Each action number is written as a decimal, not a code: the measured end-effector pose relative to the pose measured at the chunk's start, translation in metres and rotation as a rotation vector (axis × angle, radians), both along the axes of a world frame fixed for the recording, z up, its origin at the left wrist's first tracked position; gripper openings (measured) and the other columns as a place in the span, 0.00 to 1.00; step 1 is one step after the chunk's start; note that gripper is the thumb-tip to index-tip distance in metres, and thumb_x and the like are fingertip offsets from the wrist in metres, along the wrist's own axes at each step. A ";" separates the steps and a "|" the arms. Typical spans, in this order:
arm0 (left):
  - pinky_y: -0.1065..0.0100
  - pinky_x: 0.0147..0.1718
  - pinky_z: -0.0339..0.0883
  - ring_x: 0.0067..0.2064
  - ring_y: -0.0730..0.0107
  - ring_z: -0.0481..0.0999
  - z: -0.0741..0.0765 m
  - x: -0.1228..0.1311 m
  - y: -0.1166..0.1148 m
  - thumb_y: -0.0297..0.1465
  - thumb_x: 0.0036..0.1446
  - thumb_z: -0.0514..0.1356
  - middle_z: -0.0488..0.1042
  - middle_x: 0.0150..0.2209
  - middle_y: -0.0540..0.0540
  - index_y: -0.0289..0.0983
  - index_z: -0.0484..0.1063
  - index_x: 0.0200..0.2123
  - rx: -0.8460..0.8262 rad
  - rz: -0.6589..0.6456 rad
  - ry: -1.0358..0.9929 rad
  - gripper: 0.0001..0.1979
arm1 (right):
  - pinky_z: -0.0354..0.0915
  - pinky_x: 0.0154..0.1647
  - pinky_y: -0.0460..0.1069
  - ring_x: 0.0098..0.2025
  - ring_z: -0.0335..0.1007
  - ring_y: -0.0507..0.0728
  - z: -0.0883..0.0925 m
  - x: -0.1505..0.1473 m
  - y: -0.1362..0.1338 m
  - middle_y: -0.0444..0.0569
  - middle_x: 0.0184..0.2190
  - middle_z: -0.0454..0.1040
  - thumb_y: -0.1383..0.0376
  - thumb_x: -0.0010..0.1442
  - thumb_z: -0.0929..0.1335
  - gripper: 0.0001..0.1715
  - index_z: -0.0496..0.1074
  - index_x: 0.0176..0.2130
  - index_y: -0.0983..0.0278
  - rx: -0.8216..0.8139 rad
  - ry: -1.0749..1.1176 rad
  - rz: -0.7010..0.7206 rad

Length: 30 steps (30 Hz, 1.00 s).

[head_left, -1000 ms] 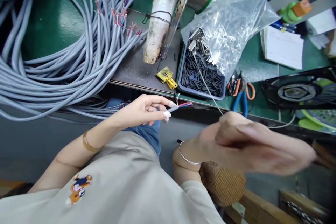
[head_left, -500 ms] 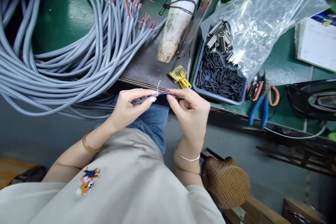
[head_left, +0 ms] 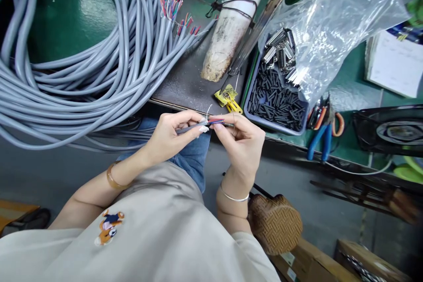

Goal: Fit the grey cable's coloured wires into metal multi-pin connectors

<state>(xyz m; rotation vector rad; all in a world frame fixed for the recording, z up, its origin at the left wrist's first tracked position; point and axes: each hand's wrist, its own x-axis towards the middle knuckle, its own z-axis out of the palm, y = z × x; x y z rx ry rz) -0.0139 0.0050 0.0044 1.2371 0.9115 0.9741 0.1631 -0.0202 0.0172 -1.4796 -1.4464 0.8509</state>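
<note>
A grey multi-core cable is pinched between the thumb and fingers of my left hand, near its stripped end. From that end stick out coloured wires, red and blue among them, and a thin pale strand curls upward. My right hand is closed at the wires, thumb and forefinger on them; which single wires it grips is too small to tell. Just beyond my hands, a yellow cutter lies at the bench edge.
Many grey cables with stripped ends are heaped at the left. A blue bin holds short black tubes and metal connectors under a plastic bag. Blue-handled pliers lie right of it. A wrapped white roll stands behind.
Both hands and the cable end sit slightly further right in the view. More of the coloured wires show between my fingers, and my right fingers have shifted on them.
</note>
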 end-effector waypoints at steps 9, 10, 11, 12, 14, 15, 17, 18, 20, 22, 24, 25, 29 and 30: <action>0.74 0.32 0.70 0.30 0.74 0.74 -0.001 0.000 0.001 0.35 0.59 0.67 0.78 0.30 0.47 0.33 0.78 0.36 0.035 -0.012 0.074 0.09 | 0.45 0.20 0.45 0.21 0.50 0.44 0.001 -0.001 -0.001 0.42 0.30 0.74 0.64 0.62 0.72 0.06 0.83 0.39 0.59 -0.006 0.016 -0.012; 0.74 0.32 0.70 0.30 0.74 0.74 -0.001 0.001 0.002 0.35 0.58 0.67 0.78 0.30 0.47 0.33 0.78 0.36 0.024 -0.017 0.068 0.09 | 0.45 0.20 0.45 0.21 0.50 0.44 0.001 -0.001 -0.001 0.42 0.30 0.74 0.64 0.62 0.72 0.06 0.83 0.39 0.59 -0.006 0.023 -0.015; 0.74 0.31 0.70 0.30 0.75 0.74 -0.001 0.001 0.002 0.35 0.58 0.67 0.78 0.30 0.47 0.33 0.78 0.36 0.005 -0.024 0.048 0.10 | 0.45 0.21 0.45 0.21 0.51 0.45 0.001 -0.001 -0.001 0.42 0.30 0.74 0.64 0.62 0.72 0.06 0.83 0.38 0.59 -0.007 0.027 -0.019; 0.74 0.31 0.70 0.29 0.75 0.75 0.000 0.001 0.002 0.36 0.58 0.68 0.78 0.30 0.47 0.33 0.78 0.36 -0.023 -0.038 0.016 0.10 | 0.47 0.21 0.45 0.22 0.52 0.45 0.001 -0.001 -0.001 0.42 0.30 0.75 0.64 0.62 0.72 0.06 0.83 0.38 0.59 -0.008 0.029 -0.025; 0.74 0.28 0.69 0.27 0.76 0.74 0.001 0.002 0.004 0.38 0.58 0.68 0.77 0.27 0.48 0.33 0.78 0.36 -0.097 -0.082 -0.059 0.13 | 0.49 0.21 0.45 0.23 0.56 0.46 0.000 -0.001 0.000 0.43 0.30 0.75 0.63 0.61 0.72 0.06 0.82 0.38 0.59 -0.010 0.033 -0.039; 0.74 0.26 0.68 0.25 0.77 0.72 0.001 0.002 0.004 0.39 0.58 0.68 0.76 0.26 0.48 0.32 0.78 0.36 -0.133 -0.105 -0.090 0.14 | 0.50 0.22 0.45 0.23 0.57 0.46 0.000 -0.001 0.000 0.44 0.30 0.75 0.62 0.61 0.72 0.06 0.82 0.37 0.59 -0.010 0.038 -0.041; 0.75 0.22 0.65 0.21 0.80 0.68 0.001 0.003 0.005 0.41 0.58 0.68 0.75 0.24 0.49 0.32 0.78 0.36 -0.191 -0.132 -0.120 0.15 | 0.51 0.21 0.45 0.24 0.59 0.47 -0.001 -0.001 0.000 0.44 0.30 0.76 0.62 0.61 0.72 0.06 0.82 0.38 0.60 -0.012 0.047 -0.044; 0.75 0.21 0.63 0.20 0.80 0.66 0.001 0.003 0.006 0.41 0.57 0.69 0.75 0.23 0.49 0.32 0.78 0.35 -0.213 -0.132 -0.124 0.16 | 0.51 0.21 0.44 0.24 0.59 0.47 -0.002 -0.001 0.001 0.44 0.30 0.76 0.62 0.61 0.72 0.07 0.82 0.38 0.60 -0.012 0.049 -0.049; 0.76 0.20 0.63 0.20 0.81 0.66 0.000 0.003 0.007 0.41 0.55 0.71 0.76 0.24 0.49 0.33 0.78 0.35 -0.246 -0.122 -0.130 0.16 | 0.51 0.21 0.45 0.24 0.58 0.47 -0.002 -0.002 0.001 0.45 0.31 0.76 0.62 0.61 0.72 0.07 0.82 0.38 0.60 -0.012 0.049 -0.063; 0.76 0.21 0.64 0.21 0.80 0.68 -0.002 0.004 0.007 0.40 0.54 0.72 0.77 0.24 0.49 0.33 0.78 0.35 -0.258 -0.113 -0.136 0.16 | 0.49 0.20 0.45 0.23 0.55 0.46 -0.002 -0.002 0.001 0.45 0.30 0.76 0.62 0.60 0.72 0.07 0.82 0.38 0.61 -0.010 0.051 -0.075; 0.75 0.21 0.65 0.22 0.80 0.68 -0.003 0.005 0.007 0.41 0.53 0.72 0.77 0.25 0.49 0.33 0.78 0.35 -0.244 -0.098 -0.134 0.16 | 0.46 0.19 0.45 0.21 0.51 0.45 -0.003 -0.002 0.001 0.44 0.30 0.75 0.61 0.60 0.73 0.07 0.81 0.37 0.62 -0.009 0.058 -0.073; 0.75 0.21 0.65 0.22 0.79 0.68 -0.004 0.006 0.007 0.41 0.53 0.72 0.77 0.25 0.49 0.33 0.78 0.34 -0.233 -0.087 -0.132 0.17 | 0.45 0.19 0.45 0.21 0.49 0.44 -0.003 -0.002 0.000 0.44 0.30 0.75 0.61 0.61 0.73 0.07 0.81 0.37 0.62 -0.009 0.061 -0.070; 0.75 0.21 0.64 0.22 0.79 0.69 -0.003 0.008 0.007 0.42 0.53 0.72 0.76 0.25 0.49 0.32 0.78 0.33 -0.209 -0.058 -0.124 0.17 | 0.44 0.19 0.45 0.20 0.50 0.44 -0.004 -0.002 -0.001 0.44 0.30 0.75 0.62 0.61 0.73 0.06 0.81 0.36 0.62 0.001 0.066 -0.075; 0.75 0.21 0.63 0.22 0.80 0.68 -0.003 0.008 0.006 0.42 0.53 0.72 0.76 0.25 0.49 0.32 0.77 0.33 -0.212 -0.059 -0.125 0.17 | 0.45 0.19 0.45 0.21 0.51 0.45 -0.004 -0.002 -0.001 0.44 0.30 0.75 0.62 0.61 0.73 0.06 0.81 0.36 0.62 0.007 0.064 -0.078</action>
